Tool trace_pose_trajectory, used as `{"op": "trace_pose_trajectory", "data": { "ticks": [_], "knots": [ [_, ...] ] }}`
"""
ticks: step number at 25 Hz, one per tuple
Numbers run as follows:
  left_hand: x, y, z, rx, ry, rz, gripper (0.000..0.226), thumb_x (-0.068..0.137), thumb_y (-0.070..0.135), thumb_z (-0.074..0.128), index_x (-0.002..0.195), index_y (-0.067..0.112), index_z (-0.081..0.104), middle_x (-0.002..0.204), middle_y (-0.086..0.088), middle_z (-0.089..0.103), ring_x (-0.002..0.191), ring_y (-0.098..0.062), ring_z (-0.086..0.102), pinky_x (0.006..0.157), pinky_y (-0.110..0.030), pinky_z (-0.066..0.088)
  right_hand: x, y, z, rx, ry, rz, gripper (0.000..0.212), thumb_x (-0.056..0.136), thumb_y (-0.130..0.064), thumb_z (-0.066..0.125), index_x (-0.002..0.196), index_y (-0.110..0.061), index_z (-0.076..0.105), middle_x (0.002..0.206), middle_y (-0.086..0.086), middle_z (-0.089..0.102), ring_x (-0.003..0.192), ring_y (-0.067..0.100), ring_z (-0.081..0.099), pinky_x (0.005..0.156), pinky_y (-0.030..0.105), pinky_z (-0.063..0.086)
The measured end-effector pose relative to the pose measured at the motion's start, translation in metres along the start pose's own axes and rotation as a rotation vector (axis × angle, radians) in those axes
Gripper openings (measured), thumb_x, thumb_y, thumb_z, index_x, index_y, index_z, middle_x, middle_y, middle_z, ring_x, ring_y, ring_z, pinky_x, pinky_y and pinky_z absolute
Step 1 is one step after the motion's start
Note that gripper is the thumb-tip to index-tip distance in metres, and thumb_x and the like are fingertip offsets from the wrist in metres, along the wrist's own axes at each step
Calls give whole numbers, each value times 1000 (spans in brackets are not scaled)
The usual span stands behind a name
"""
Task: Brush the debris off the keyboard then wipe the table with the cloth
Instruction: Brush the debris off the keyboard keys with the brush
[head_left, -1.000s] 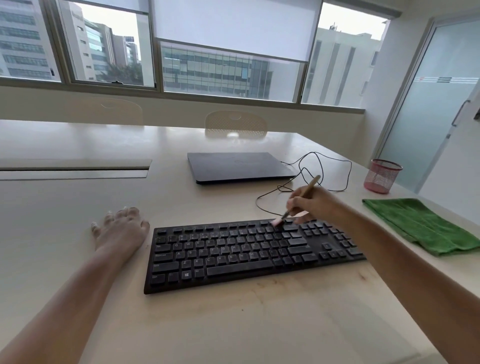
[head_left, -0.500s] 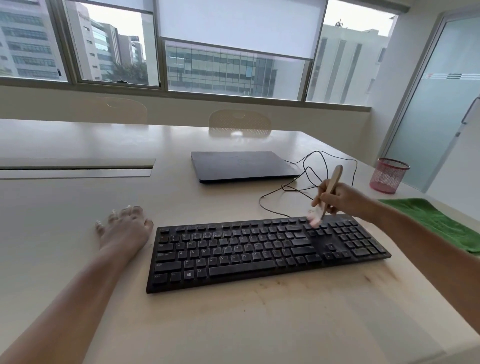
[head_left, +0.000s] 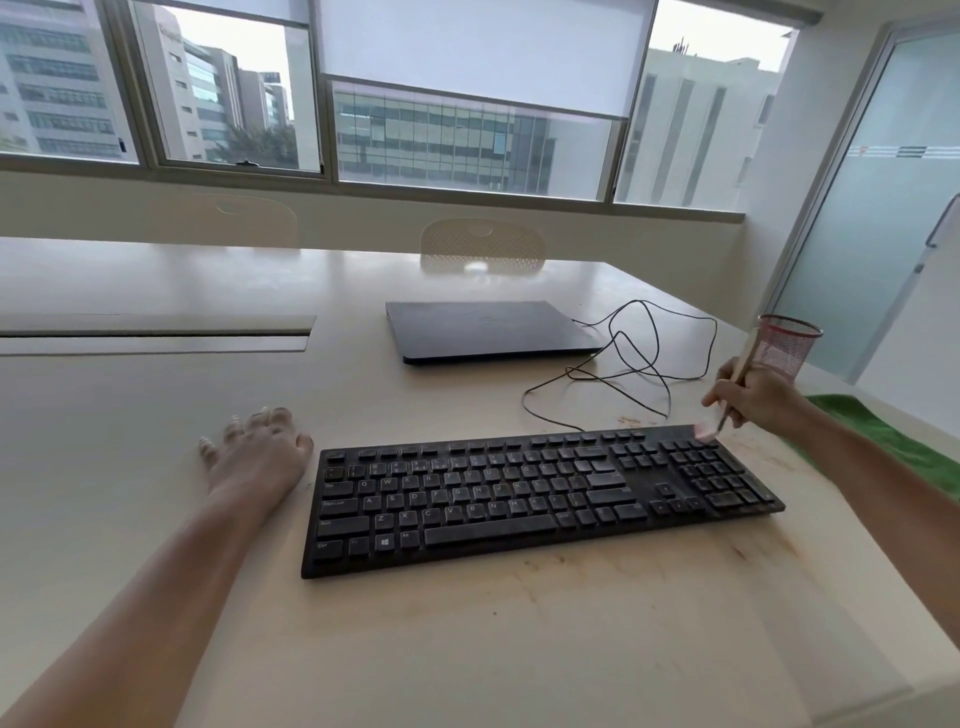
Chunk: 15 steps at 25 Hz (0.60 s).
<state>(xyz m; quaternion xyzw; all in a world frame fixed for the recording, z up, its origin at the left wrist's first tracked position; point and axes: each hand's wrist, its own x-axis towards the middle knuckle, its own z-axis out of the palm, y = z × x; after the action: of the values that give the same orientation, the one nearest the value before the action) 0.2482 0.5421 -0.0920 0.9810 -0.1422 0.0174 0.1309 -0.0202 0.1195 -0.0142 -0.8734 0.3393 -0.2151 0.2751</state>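
Room: a window wall runs along the far side, with a frosted glass door (head_left: 883, 208) at far right.

Surface: a pale table (head_left: 156, 467) bearing brownish smears along its near edge, in front of the keyboard, and a few specks just beyond the keyboard's far right corner. A closed laptop (head_left: 493, 330) lies far of centre, with a loose black cable (head_left: 639, 364) to its right.

Task items: the black keyboard (head_left: 519, 493) sits centre-right. The green cloth (head_left: 883, 436) lies at the right edge, partly hidden by the right forearm and untouched. A red mesh cup (head_left: 787, 343) stands far of it.

Hands: the left hand (head_left: 260, 457) rests flat on the table just left of the keyboard, fingers spread. The right hand (head_left: 753, 397) grips a wooden-handled brush (head_left: 727, 400), bristles at the keyboard's far right corner.

Assessment: the brushing step is in hand. Wiping is not begun; it will require setting the brush down and taking up the cloth.
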Motion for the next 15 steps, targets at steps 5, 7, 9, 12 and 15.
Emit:
{"op": "trace_pose_trajectory", "data": {
  "ticks": [5,7,9,12,15],
  "knots": [
    [0,-1,1,-11,4,8,45,97,33,30,137,13,36,152,-8,27,141,-32,19,112,-57,12,-4,-20,7,42,-36,-66,16,93,-4,49,80,-13,49,79,9,64,59,20,53,48,19,50],
    [0,-1,0,-13,4,7,45,97,32,30,137,13,36,152,-8,27,142,-32,18,113,-56,11,-6,-22,8,-12,-100,-21,17,93,-4,50,80,-14,49,80,10,64,61,21,54,52,24,50],
    [-1,0,1,-11,-3,9,44,97,32,30,137,13,37,152,-8,27,142,-32,18,113,-56,11,-4,-18,0,-54,-56,60,13,93,-8,52,81,-13,49,83,11,63,64,21,56,56,27,51],
    [0,-1,2,1,-2,3,44,97,33,30,136,13,36,152,-8,27,142,-32,18,113,-56,12,-3,-32,0,210,-78,100,4,94,-9,52,90,-7,52,85,14,62,59,17,62,49,20,54],
    [1,-2,1,0,-2,10,45,97,34,30,137,13,36,151,-8,28,141,-32,18,113,-56,12,-5,-35,13,153,-201,80,10,94,-13,52,89,-5,54,77,11,63,53,10,62,49,18,51]
  ]
}}
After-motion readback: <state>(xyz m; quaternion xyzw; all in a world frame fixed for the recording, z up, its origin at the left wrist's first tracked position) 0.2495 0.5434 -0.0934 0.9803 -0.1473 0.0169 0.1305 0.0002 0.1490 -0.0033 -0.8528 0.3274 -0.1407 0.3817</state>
